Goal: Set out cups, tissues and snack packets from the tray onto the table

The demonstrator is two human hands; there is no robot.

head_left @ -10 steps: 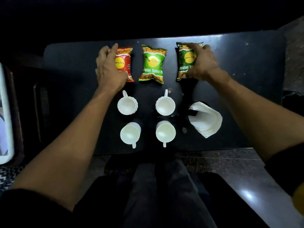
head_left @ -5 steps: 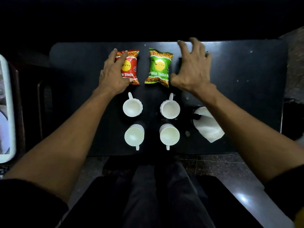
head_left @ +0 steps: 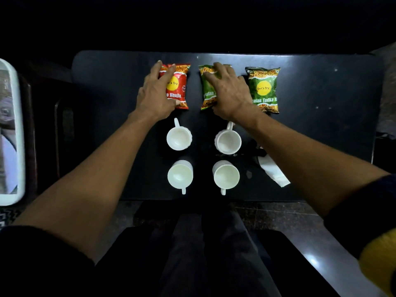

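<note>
Three snack packets lie in a row at the far side of the black table [head_left: 321, 125]. My left hand [head_left: 155, 94] grips the red packet [head_left: 180, 91], fingers over its top and thumb at its lower edge. My right hand [head_left: 228, 94] covers the light green packet [head_left: 206, 91] in the middle and holds it. The dark green packet [head_left: 263, 88] lies free at the right. Below them stand several white cups [head_left: 179, 137] [head_left: 228, 142] [head_left: 180, 175] [head_left: 226, 175] in a square. A white tissue stack [head_left: 273, 171] lies to their right, partly under my right forearm.
A white tray [head_left: 15, 133] stands off the table at the far left edge of view. My dark-trousered legs [head_left: 203, 254] are below the table's near edge. Bare table surface stretches to the right of the dark green packet.
My right hand left the dark green packet and moved left onto the middle light green packet. My left hand stayed on the red packet.
</note>
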